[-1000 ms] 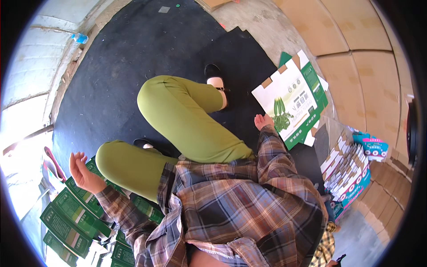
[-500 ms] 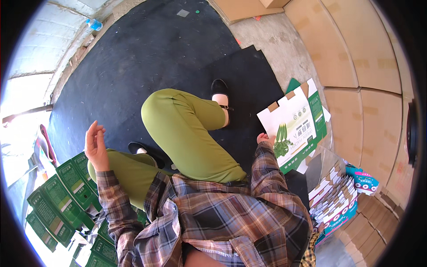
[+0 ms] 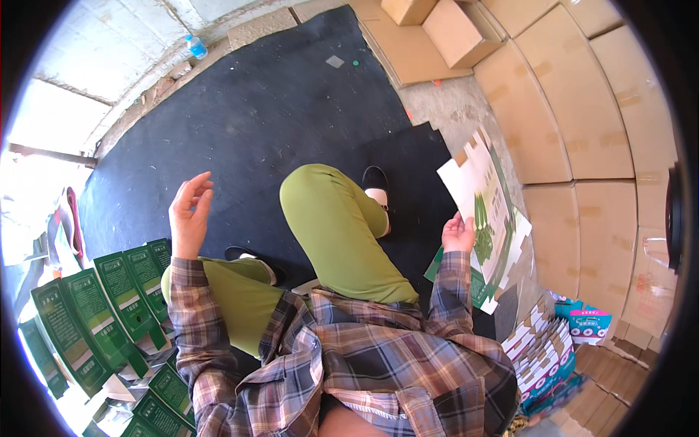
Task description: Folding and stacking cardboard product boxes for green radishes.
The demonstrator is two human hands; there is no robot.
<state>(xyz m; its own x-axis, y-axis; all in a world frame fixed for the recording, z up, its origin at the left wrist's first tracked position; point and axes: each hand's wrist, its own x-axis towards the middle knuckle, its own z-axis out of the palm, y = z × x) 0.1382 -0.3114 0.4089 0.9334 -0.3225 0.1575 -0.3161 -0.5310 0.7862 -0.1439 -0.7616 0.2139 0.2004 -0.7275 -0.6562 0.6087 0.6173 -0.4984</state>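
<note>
My right hand [image 3: 459,234] grips the left edge of a flat white and green carton blank [image 3: 486,207], printed with a green vegetable. The blank stands tilted, its notched edge away from me, and more flat carton sheets [image 3: 518,237] show behind and below it. Empty, my left hand [image 3: 191,217] is raised with its fingers apart and slightly curled, over the black mat left of my knees. Several upright green cartons [image 3: 91,320] stand close to my left forearm.
Tall stacks of brown cardboard boxes [image 3: 575,102] wall the right side. Folded white and teal cartons [image 3: 542,349] sit in a bundle at lower right. Open brown boxes [image 3: 444,36] lie at the back. A blue-capped bottle [image 3: 196,47] stands by the far-left wall, beyond the black mat [image 3: 269,95].
My right hand has taken hold of the carton blank and tilted it up off the sheets under it. My left hand has moved slightly right. The whole view has turned a little.
</note>
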